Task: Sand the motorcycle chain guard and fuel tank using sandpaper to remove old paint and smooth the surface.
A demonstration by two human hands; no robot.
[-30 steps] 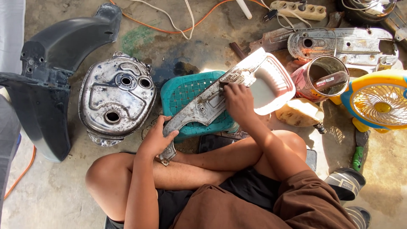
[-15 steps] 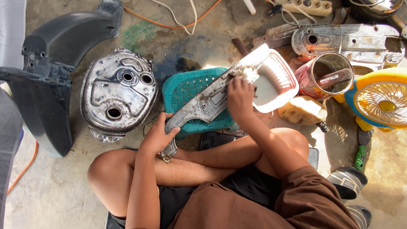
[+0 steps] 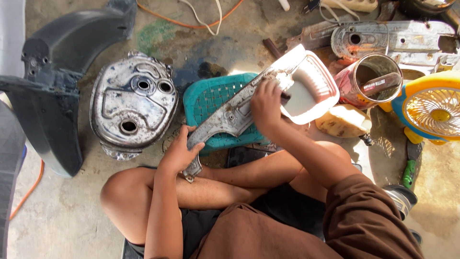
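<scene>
Sitting cross-legged on the concrete floor (image 3: 72,216), the person holds a long, grimy metal engine cover (image 3: 230,115) slantwise across a teal plastic basket (image 3: 211,96). The left hand (image 3: 179,153) wraps its grip around the cover's lower end, fingers curled tight on the metal. The right hand (image 3: 266,108) presses down on the upper half of the cover, its grip closed around something small and dark that I cannot make out. The cover's top end reaches over the rim of a white plastic tub (image 3: 316,84) holding pale liquid, just beside the basket. To the left of the basket lies a rounded silver crankcase cover (image 3: 132,103) with three holes, and beyond it a dark grey plastic fender (image 3: 52,86). On the right stand a red tin can (image 3: 373,79) with a tool handle inside, a yellow sponge (image 3: 342,120) and a yellow-and-blue fan (image 3: 431,110). Another long metal casing (image 3: 393,38) lies near the top.
</scene>
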